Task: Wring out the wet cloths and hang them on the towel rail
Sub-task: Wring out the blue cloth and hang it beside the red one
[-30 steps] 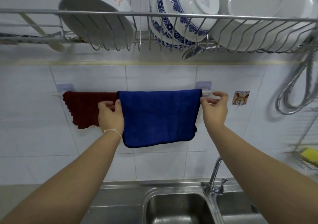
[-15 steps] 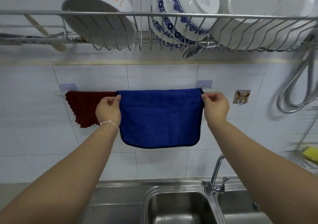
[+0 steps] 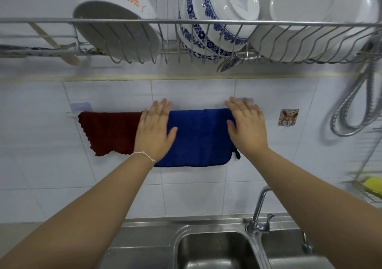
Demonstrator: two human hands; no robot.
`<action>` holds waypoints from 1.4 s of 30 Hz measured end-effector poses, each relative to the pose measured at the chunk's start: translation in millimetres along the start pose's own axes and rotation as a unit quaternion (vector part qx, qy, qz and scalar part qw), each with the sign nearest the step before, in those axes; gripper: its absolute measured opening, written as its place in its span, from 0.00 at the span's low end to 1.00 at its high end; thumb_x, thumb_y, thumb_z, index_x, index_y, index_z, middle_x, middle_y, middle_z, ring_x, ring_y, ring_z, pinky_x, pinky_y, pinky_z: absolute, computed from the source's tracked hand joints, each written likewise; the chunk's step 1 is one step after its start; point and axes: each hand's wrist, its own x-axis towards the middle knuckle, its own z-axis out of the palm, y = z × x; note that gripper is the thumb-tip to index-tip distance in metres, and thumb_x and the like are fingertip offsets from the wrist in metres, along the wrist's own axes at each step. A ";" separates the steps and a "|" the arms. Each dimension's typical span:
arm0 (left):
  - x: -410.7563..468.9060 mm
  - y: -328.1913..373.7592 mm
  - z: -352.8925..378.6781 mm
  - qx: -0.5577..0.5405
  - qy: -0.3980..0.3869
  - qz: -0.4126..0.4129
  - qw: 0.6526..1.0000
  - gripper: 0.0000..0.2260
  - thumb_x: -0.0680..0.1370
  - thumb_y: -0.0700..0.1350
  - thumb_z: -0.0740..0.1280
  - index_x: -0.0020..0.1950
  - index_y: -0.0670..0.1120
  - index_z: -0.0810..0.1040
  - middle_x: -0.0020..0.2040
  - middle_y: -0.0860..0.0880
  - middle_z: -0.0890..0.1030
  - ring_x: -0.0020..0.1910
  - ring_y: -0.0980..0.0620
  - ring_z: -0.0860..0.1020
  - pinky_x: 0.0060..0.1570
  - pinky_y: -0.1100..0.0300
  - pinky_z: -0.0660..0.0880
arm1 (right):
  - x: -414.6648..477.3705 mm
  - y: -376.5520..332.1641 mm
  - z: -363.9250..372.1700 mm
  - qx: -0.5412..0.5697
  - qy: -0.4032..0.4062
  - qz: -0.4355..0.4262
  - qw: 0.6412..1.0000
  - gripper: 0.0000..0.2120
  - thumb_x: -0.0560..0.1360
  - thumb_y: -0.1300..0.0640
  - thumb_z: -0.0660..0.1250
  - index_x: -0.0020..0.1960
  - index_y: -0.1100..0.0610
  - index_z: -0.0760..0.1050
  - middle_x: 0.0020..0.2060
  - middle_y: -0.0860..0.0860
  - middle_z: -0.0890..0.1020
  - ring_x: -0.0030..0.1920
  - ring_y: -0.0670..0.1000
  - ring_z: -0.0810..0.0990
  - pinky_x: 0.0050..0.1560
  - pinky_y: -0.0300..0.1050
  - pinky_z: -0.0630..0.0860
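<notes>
Hanging on the rail (image 3: 69, 114) at the far left is the red cloth (image 3: 107, 132). It droops down the tiled wall, so it looks soft and floppy. Its bottom edge is wavy.

Next comes the left hand (image 3: 154, 132). It is flat and wide open, with fingers (image 3: 162, 108) pointing up past the rail. It holds nothing. The palm lies where the red cloth meets the blue cloth (image 3: 199, 138), pressing on the blue one's left side. The arm reaches up straight from low down, and a thin band sits on the wrist.

The blue cloth hangs over the rail in the middle, touching the red one. It looks thick, fluffy and soft. A damp cloth like this is likely a bit heavy and may slide on a smooth rail. The best place to take hold seems to be the top corners, by the rail.

The right hand (image 3: 247, 127) is flat and open too, gripping nothing. It rests on the blue cloth's right side, fingers up. This arm also stretches up.

Both cloths are up, so the job looks nearly done.
</notes>
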 end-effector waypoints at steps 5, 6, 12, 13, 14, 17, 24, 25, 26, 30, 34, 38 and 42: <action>-0.4 4.7 11.2 -0.008 -0.089 -0.023 0.996 0.30 0.81 0.55 0.55 0.80 0.46 0.51 0.80 0.47 0.55 0.79 0.46 0.51 0.77 0.47 0.46 | -2.3 3.2 7.9 -0.056 -0.106 0.004 0.993 0.29 0.80 0.54 0.57 0.79 0.48 0.53 0.78 0.45 0.59 0.79 0.52 0.50 0.78 0.59 0.41; -0.7 3.0 10.5 -0.002 -0.092 -0.015 0.996 0.30 0.81 0.55 0.55 0.80 0.47 0.50 0.80 0.48 0.54 0.79 0.46 0.50 0.77 0.47 0.46 | -2.0 4.4 8.1 -0.065 -0.107 0.005 0.992 0.29 0.80 0.54 0.56 0.79 0.48 0.52 0.78 0.45 0.58 0.79 0.52 0.49 0.77 0.59 0.40; -5.3 -11.9 -4.0 -0.095 0.073 -0.131 0.984 0.22 0.80 0.49 0.61 0.73 0.45 0.68 0.72 0.45 0.71 0.71 0.44 0.67 0.71 0.49 0.64 | -0.2 -0.2 8.5 -0.031 -0.054 0.042 0.997 0.27 0.78 0.56 0.59 0.77 0.51 0.60 0.76 0.49 0.64 0.78 0.55 0.55 0.76 0.58 0.47; -7.5 -18.0 -7.0 -0.128 0.129 -0.205 0.962 0.18 0.79 0.48 0.62 0.67 0.44 0.73 0.65 0.43 0.76 0.65 0.43 0.72 0.65 0.50 0.68 | -2.7 -0.5 7.7 0.019 0.009 0.088 0.996 0.23 0.77 0.57 0.61 0.72 0.53 0.67 0.71 0.51 0.71 0.74 0.57 0.63 0.74 0.56 0.57; -9.0 -24.2 -9.3 -0.164 0.165 -0.286 0.929 0.14 0.78 0.47 0.63 0.62 0.44 0.76 0.60 0.43 0.78 0.60 0.42 0.75 0.59 0.51 0.71 | -5.1 -0.2 6.9 0.081 0.073 0.151 0.983 0.18 0.76 0.57 0.62 0.66 0.54 0.73 0.64 0.53 0.77 0.67 0.58 0.71 0.68 0.53 0.67; -8.8 -31.8 -7.6 -0.269 0.087 -0.446 0.849 0.14 0.80 0.50 0.62 0.56 0.42 0.79 0.52 0.44 0.81 0.52 0.43 0.78 0.50 0.54 0.74 | -7.7 2.1 7.6 0.231 0.072 0.332 0.912 0.12 0.76 0.52 0.65 0.57 0.56 0.76 0.49 0.52 0.80 0.50 0.56 0.79 0.48 0.50 0.76; -1.4 -21.9 -7.1 -0.330 0.055 -0.440 0.833 0.13 0.79 0.50 0.66 0.57 0.42 0.79 0.52 0.47 0.81 0.48 0.51 0.76 0.48 0.58 0.72 | 3.0 8.4 7.6 0.341 0.002 0.365 0.867 0.09 0.80 0.53 0.63 0.46 0.57 0.78 0.41 0.52 0.80 0.44 0.54 0.79 0.44 0.45 0.72; -1.8 -22.4 -7.3 -0.326 0.060 -0.437 0.836 0.12 0.79 0.49 0.67 0.56 0.42 0.80 0.52 0.47 0.81 0.48 0.50 0.77 0.48 0.59 0.72 | 3.8 11.8 5.7 0.344 0.012 0.375 0.861 0.09 0.80 0.53 0.63 0.46 0.56 0.78 0.40 0.52 0.80 0.43 0.55 0.79 0.44 0.46 0.73; -2.4 -22.7 -6.6 -0.326 0.059 -0.429 0.840 0.12 0.78 0.49 0.67 0.55 0.43 0.80 0.51 0.47 0.82 0.48 0.50 0.78 0.47 0.59 0.73 | 4.4 16.2 4.4 0.343 0.012 0.381 0.859 0.09 0.79 0.53 0.63 0.45 0.57 0.78 0.40 0.52 0.81 0.43 0.55 0.79 0.44 0.46 0.73; -7.9 -25.4 -6.5 -0.362 0.030 -0.439 0.822 0.11 0.78 0.51 0.68 0.53 0.45 0.81 0.48 0.50 0.82 0.40 0.56 0.77 0.37 0.63 0.73 | 7.8 22.6 2.2 0.324 -0.024 0.380 0.866 0.10 0.79 0.53 0.64 0.44 0.57 0.79 0.40 0.53 0.82 0.42 0.56 0.79 0.44 0.47 0.74; -9.5 -29.7 -9.3 -0.378 0.031 -0.440 0.814 0.09 0.76 0.51 0.70 0.49 0.47 0.82 0.44 0.52 0.82 0.40 0.59 0.76 0.34 0.66 0.69 | 8.5 18.9 3.8 0.326 0.012 0.384 0.864 0.08 0.79 0.54 0.64 0.45 0.56 0.78 0.40 0.51 0.81 0.42 0.55 0.79 0.46 0.48 0.76; -9.3 -31.4 -9.8 -0.368 -0.004 -0.432 0.823 0.10 0.76 0.51 0.71 0.49 0.45 0.83 0.44 0.51 0.82 0.41 0.54 0.78 0.37 0.63 0.72 | 7.9 14.9 6.4 0.313 0.003 0.383 0.869 0.08 0.80 0.54 0.62 0.45 0.56 0.77 0.41 0.52 0.81 0.42 0.55 0.79 0.43 0.45 0.71; -13.8 -31.2 -7.9 -0.370 -0.007 -0.424 0.826 0.12 0.77 0.50 0.69 0.56 0.45 0.81 0.49 0.49 0.82 0.44 0.54 0.78 0.38 0.64 0.72 | 4.7 16.7 5.8 0.326 0.002 0.374 0.868 0.09 0.78 0.53 0.65 0.45 0.57 0.79 0.40 0.53 0.83 0.41 0.55 0.80 0.41 0.44 0.73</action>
